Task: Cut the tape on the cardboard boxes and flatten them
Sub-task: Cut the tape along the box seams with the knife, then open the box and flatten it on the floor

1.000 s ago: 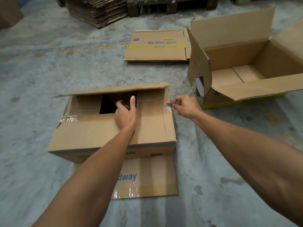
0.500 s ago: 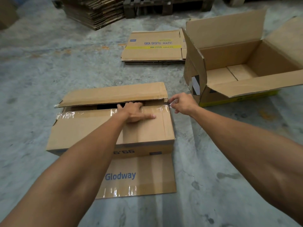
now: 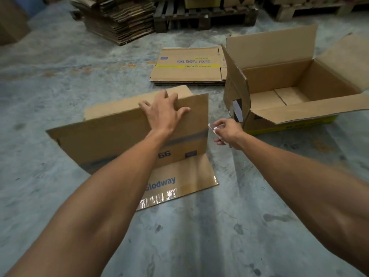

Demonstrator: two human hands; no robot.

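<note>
Head view: collapsing box (image 3: 111, 136), tape-edged flap (image 3: 185, 180) splayed.

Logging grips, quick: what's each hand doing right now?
Left hand: open, fingers spread over the brown cardboard box panel's top edge.
Right hand: closed on a small object, unidentifiable.

A single view is given, taken from head height and angled forward and down at the concrete floor (image 3: 60, 76); both forearms are seen close, the pallets (image 3: 203, 17) far off.
</note>
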